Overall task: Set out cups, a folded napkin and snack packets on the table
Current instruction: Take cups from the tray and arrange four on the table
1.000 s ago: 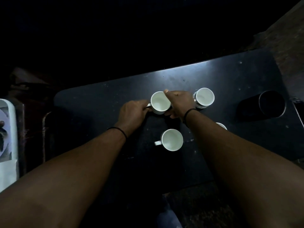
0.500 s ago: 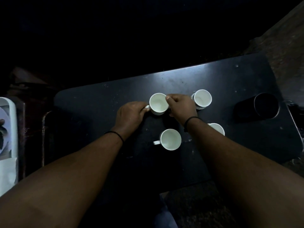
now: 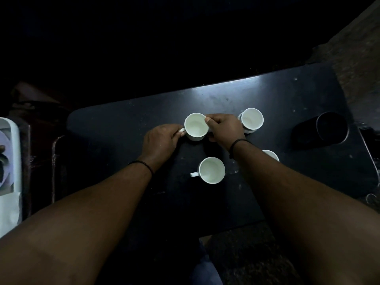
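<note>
Several white cups stand on a dark table [image 3: 123, 128]. The far middle cup [image 3: 195, 126] is held from both sides: my left hand [image 3: 160, 141] pinches its handle, and my right hand [image 3: 223, 128] grips its right rim and wall. Another white cup [image 3: 252, 120] stands just right of my right hand. A third cup [image 3: 211, 170] sits nearer to me with its handle pointing left. A fourth cup [image 3: 271, 155] is mostly hidden behind my right forearm. No napkin or snack packet shows on the table.
A dark cylindrical container [image 3: 322, 130] lies on its side at the table's right end. A white object [image 3: 10, 171] stands off the table's left edge. The scene is dim, and beyond the table's far edge all is black.
Both hands have stayed on the far middle cup; my right thumb has come over its rim. The camera view has shifted slightly, and the cups have kept their places.
</note>
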